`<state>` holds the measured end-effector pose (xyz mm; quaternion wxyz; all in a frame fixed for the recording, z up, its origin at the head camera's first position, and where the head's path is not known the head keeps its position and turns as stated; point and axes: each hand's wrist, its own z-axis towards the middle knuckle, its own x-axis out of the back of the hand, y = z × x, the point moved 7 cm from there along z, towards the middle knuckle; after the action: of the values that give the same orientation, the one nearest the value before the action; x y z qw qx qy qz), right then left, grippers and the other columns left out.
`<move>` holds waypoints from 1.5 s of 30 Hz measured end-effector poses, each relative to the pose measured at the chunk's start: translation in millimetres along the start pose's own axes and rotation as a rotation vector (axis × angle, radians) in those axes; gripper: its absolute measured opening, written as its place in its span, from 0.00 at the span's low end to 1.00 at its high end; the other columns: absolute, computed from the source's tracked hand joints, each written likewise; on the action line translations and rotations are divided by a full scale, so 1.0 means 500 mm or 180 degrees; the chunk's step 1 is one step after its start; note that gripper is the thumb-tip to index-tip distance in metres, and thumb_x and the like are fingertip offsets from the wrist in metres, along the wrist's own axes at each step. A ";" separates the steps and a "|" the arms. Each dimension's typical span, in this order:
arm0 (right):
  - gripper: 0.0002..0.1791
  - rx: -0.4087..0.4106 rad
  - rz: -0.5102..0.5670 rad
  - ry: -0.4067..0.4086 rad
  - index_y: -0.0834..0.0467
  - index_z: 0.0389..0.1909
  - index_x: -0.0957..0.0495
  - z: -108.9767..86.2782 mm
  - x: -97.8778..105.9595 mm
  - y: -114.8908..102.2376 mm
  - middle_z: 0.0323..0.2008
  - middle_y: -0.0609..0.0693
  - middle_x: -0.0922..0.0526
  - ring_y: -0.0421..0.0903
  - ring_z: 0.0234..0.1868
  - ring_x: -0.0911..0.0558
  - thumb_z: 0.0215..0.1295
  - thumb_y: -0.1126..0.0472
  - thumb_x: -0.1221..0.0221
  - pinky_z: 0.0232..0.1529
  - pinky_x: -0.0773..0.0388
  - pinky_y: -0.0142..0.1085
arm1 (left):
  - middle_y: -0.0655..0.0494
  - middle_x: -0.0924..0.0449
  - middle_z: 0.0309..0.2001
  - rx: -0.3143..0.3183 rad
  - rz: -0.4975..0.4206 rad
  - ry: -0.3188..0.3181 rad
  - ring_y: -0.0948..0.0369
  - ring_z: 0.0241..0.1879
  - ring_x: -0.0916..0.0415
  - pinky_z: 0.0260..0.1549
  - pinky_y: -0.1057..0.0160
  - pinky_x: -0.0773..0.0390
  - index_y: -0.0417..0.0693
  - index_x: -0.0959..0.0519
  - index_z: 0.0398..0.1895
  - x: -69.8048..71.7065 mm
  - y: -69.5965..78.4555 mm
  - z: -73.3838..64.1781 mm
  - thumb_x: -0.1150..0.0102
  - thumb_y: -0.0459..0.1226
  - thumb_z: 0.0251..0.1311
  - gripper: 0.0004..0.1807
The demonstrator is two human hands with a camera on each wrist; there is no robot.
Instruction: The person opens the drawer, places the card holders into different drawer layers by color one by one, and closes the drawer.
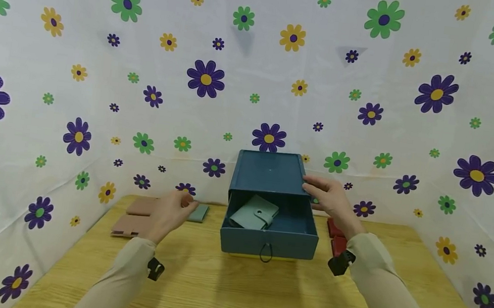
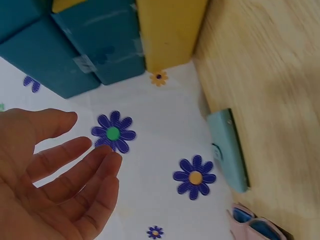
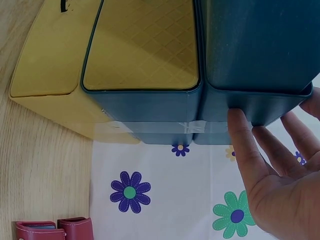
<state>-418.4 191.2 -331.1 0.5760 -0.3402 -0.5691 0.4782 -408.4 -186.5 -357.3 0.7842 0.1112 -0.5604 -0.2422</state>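
Observation:
At the back of the table, a stack of drawer boxes has a blue box [image 1: 269, 173] on top. Its drawer [image 1: 237, 240] is pulled out, and a pale green wallet [image 1: 253, 214] with a snap strap lies tilted inside. The right hand [image 1: 332, 200] touches the right side of this blue box; in the right wrist view its fingers [image 3: 243, 142] are fairly straight against the wall. Left of the stack, the left hand [image 1: 170, 216] hovers with loosely bent fingers, holding nothing. Near it on the table lies another green wallet [image 1: 198, 213], standing out clearly in the left wrist view.
Two pink wallets [image 1: 129, 224] lie at the left, partly behind the left hand. Two red wallets [image 1: 338, 246] lie right of the stack, below the right hand. Lower in the stack are a yellow-fronted blue box [image 3: 142, 47] and a yellow box [image 3: 52, 50], taped together.

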 end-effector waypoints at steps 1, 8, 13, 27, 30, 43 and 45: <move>0.29 -0.0002 -0.0001 -0.0001 0.55 0.71 0.33 0.000 0.001 0.000 0.70 0.57 0.32 0.60 0.66 0.27 0.73 0.49 0.46 0.57 0.24 0.52 | 0.42 0.15 0.43 0.0038 -0.0009 -0.0003 0.50 0.40 0.18 0.37 0.52 0.18 0.38 0.17 0.44 -0.002 -0.011 0.002 0.43 0.44 0.66 0.17; 0.29 0.0052 0.0019 -0.0024 0.56 0.71 0.34 0.002 0.004 -0.007 0.70 0.58 0.33 0.60 0.67 0.28 0.73 0.50 0.46 0.58 0.24 0.52 | 0.39 0.16 0.43 0.0253 -0.0147 -0.0129 0.49 0.40 0.18 0.35 0.53 0.18 0.35 0.19 0.44 -0.010 -0.071 0.013 0.45 0.40 0.67 0.15; 0.29 0.0049 0.0005 -0.0030 0.56 0.71 0.33 0.005 0.004 -0.004 0.70 0.58 0.32 0.60 0.66 0.28 0.73 0.50 0.46 0.57 0.24 0.52 | 0.39 0.16 0.44 0.0352 0.0010 -0.0220 0.48 0.41 0.18 0.38 0.51 0.18 0.35 0.19 0.45 -0.023 -0.107 0.017 0.43 0.41 0.66 0.16; 0.28 0.0055 -0.0038 -0.0012 0.55 0.70 0.33 0.003 0.000 -0.002 0.70 0.58 0.32 0.60 0.66 0.28 0.73 0.50 0.46 0.57 0.24 0.53 | 0.35 0.17 0.41 0.0036 0.0463 -0.0538 0.44 0.41 0.20 0.42 0.47 0.20 0.30 0.20 0.45 -0.107 -0.197 0.050 0.39 0.31 0.58 0.14; 0.28 0.0048 -0.0021 -0.0013 0.55 0.70 0.33 0.003 0.000 -0.002 0.70 0.58 0.32 0.60 0.66 0.28 0.73 0.49 0.46 0.57 0.24 0.52 | 0.31 0.21 0.49 0.0110 0.0511 -0.0783 0.38 0.50 0.24 0.50 0.43 0.23 0.29 0.24 0.51 -0.122 -0.205 0.050 0.40 0.31 0.60 0.18; 0.28 0.0047 -0.0014 -0.0039 0.56 0.70 0.33 -0.002 -0.001 0.000 0.70 0.58 0.33 0.60 0.67 0.28 0.74 0.49 0.47 0.58 0.24 0.52 | 0.28 0.32 0.64 0.0362 0.0584 -0.1127 0.34 0.64 0.35 0.63 0.39 0.33 0.30 0.35 0.67 -0.160 -0.218 0.047 0.47 0.21 0.55 0.32; 0.29 0.0051 -0.0007 -0.0034 0.56 0.70 0.33 -0.002 0.001 0.000 0.70 0.59 0.33 0.60 0.67 0.29 0.73 0.49 0.46 0.58 0.25 0.52 | 0.28 0.31 0.63 0.0344 0.0624 -0.1147 0.34 0.63 0.34 0.62 0.39 0.33 0.30 0.35 0.67 -0.163 -0.215 0.051 0.48 0.22 0.58 0.31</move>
<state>-417.4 191.6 -330.9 0.5762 -0.3324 -0.5686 0.4839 -480.4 -235.2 -463.9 0.6840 0.0529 -0.7118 -0.1503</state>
